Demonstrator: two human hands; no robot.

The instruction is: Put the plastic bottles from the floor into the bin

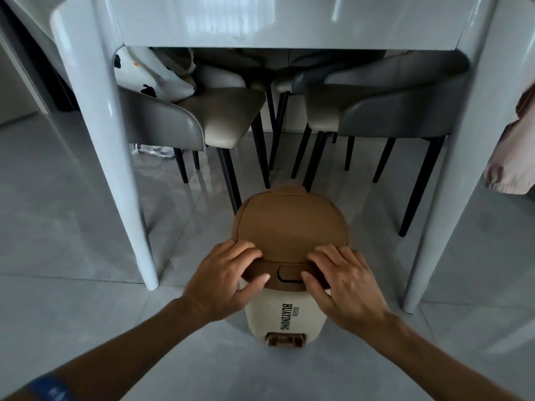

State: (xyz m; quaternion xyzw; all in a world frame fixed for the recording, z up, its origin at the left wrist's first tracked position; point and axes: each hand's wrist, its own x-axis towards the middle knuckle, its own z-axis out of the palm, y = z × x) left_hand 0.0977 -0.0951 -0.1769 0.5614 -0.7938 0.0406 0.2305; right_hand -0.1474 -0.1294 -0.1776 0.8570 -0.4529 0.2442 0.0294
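A cream bin (285,316) with black lettering and a brown foot pedal stands on the grey floor in front of me. Its brown lid (291,227) is down. My left hand (224,277) grips the lid's front rim on the left, thumb under the edge, fingers on top. My right hand (343,280) holds the same rim on the right, beside the push button (289,274). No plastic bottle shows in this view.
A white glossy table (260,21) stands over the bin, with a leg at left (115,169) and at right (451,169). Grey chairs (185,123) with black legs sit under it. A white patterned bag (150,70) lies on the left chair. Pink cloth (515,157) hangs at right.
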